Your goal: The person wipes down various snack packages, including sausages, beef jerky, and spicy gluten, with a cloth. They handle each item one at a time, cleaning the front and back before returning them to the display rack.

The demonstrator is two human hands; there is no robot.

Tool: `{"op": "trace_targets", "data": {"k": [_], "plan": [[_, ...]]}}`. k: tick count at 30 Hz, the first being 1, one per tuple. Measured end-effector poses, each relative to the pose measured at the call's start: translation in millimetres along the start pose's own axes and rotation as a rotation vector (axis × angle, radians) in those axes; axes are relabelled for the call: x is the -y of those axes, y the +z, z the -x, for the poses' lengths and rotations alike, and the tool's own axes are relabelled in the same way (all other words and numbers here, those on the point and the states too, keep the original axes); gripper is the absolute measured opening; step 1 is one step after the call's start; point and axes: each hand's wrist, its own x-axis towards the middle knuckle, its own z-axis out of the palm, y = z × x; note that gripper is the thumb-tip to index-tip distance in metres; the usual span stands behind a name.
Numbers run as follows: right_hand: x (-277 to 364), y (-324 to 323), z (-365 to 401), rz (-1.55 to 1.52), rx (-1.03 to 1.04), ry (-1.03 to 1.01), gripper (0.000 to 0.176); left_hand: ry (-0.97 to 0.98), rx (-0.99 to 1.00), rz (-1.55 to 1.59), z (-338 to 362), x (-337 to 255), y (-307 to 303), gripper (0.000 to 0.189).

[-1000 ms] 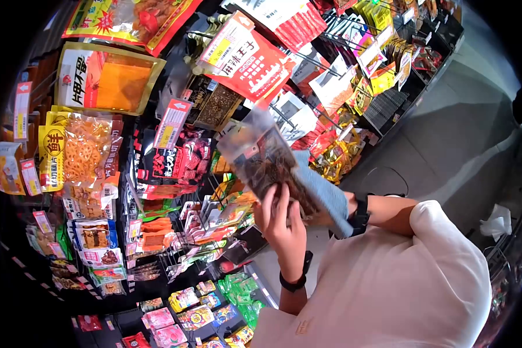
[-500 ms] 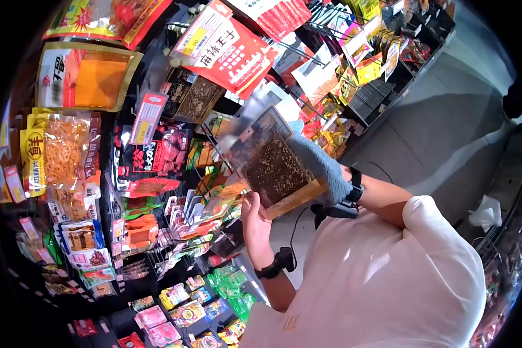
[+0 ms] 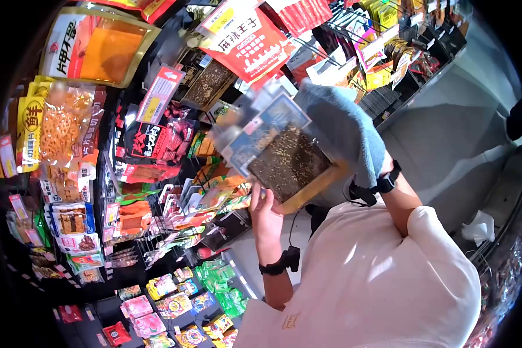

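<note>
A flat snack packet with dark brown, seed-flecked food showing through its clear front is tilted in front of me. Its lower edge is gold, and its blue printed top is blurred. My left hand is at the lower left corner, its fingers closed around the edge. A blue-grey cloth covers my right hand, hiding the fingers, and lies against the packet's right side. Above the packet hang a red and white packet and a similar dark seeded packet.
Hanging racks of snack bags line the left. Price tags stick out on metal hooks. Small bright packs sit on a low shelf. Grey floor lies to the right, with a crumpled white bag near another rack.
The cloth over my right hand has moved up and right along the packet. The packet has shifted slightly right, and my left fingers have spread a little at its edge.
</note>
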Motion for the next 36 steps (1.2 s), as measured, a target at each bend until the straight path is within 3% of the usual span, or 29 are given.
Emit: {"op": "trace_targets", "data": {"k": [2,4,6,7,10,11,12,13,14,17,20,22,23,24,26,27,28,31,32,34,35,36], "plan": [[-6,-7,2,-0.168,-0.009,0.106,0.047,0.143,-0.224,-0.255,6,-7,7,0.052],[-1,-2,12,-0.435,-0.029,0.161,0.047,0.222,-0.206,-0.327,10,-11,16,0.050],[16,18,31,-0.878,-0.025,0.182,0.048,0.357,-0.220,-0.708,12,-8,24,0.039],[29,31,42,-1.139,0.007,0.188,0.048,0.467,-0.224,-0.731,14,-4,34,0.037],[78,62,65,-1.667,0.184,0.148,0.049,0.475,-0.122,-0.796,15,-5,55,0.041],[99,71,65,-1.722,0.254,0.106,0.050,0.516,-0.089,-0.765,8,-2,56,0.042],[121,37,16,-1.600,-0.089,0.174,0.050,0.486,-0.072,-0.757,12,-8,62,0.044],[122,7,-2,-1.223,-0.226,0.055,0.050,0.488,-0.100,-0.673,10,-7,61,0.045],[125,3,-2,-1.063,-0.286,-0.022,0.049,0.490,-0.127,-0.589,6,-8,63,0.046],[125,21,-1,-0.853,-0.146,-0.209,0.047,0.540,-0.225,-0.656,8,-18,58,0.043],[124,58,10,-1.055,0.022,-0.172,0.045,0.559,-0.276,-0.701,13,-19,57,0.039],[122,57,11,-1.583,0.329,0.091,0.042,0.557,-0.288,-0.723,11,-17,56,0.038],[126,43,7,-1.628,0.077,0.148,0.040,0.551,-0.303,-0.821,13,-20,59,0.037],[133,52,-2,-1.716,-0.030,0.158,0.036,0.528,-0.287,-0.860,15,-22,63,0.034],[111,20,-13,-2.173,0.579,0.695,0.037,0.812,-0.108,-1.020,6,-19,66,0.032],[106,59,2,-2.503,0.415,0.561,0.039,0.757,-0.042,-1.084,8,-20,67,0.028],[98,73,5,-2.661,0.495,0.676,0.041,0.766,-0.010,-1.159,8,-21,69,0.031],[72,60,2,-1.743,0.255,0.300,0.039,0.800,0.025,-1.320,2,-26,74,0.047],[77,30,-23,-2.396,0.413,0.749,0.040,0.798,0.033,-1.373,0,-29,74,0.047],[77,12,-19,-2.558,0.387,0.915,0.041,0.804,-0.028,-1.390,-1,-34,70,0.049],[71,16,-18,-2.505,0.525,0.851,0.047,0.768,-0.035,-1.402,-1,-37,66,0.050],[69,17,-12,-2.495,0.526,0.840,0.050,0.768,-0.062,-1.397,1,-39,61,0.050]]}}
